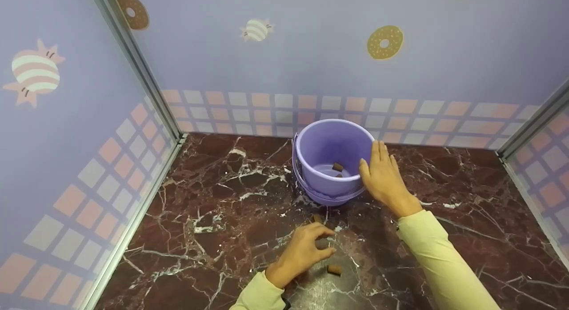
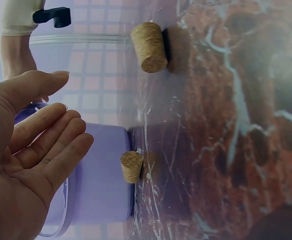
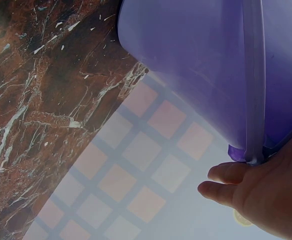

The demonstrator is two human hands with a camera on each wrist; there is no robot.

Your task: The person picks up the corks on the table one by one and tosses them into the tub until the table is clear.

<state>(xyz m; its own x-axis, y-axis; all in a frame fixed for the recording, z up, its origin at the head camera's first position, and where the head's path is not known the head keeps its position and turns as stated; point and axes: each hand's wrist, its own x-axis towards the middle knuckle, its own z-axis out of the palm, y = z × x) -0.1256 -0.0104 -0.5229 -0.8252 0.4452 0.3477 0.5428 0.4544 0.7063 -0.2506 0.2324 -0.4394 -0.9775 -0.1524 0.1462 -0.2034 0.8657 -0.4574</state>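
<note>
A purple bucket stands upright near the back wall, its handle hanging down in front. My right hand rests against the right side of its rim, fingers extended. Inside the bucket lies a cork, with part of another showing by the near rim. My left hand is in front of the bucket, thumb and fingers apart and holding nothing. One cork is on the floor just right of the left hand. Another cork sits between that hand and the bucket; the left wrist view shows this cork standing upright.
Dark red marbled flooring with white veins spreads around the bucket. Lilac panels with printed sweets and checks form the back wall, the left wall and the right side. Metal strips edge the panels.
</note>
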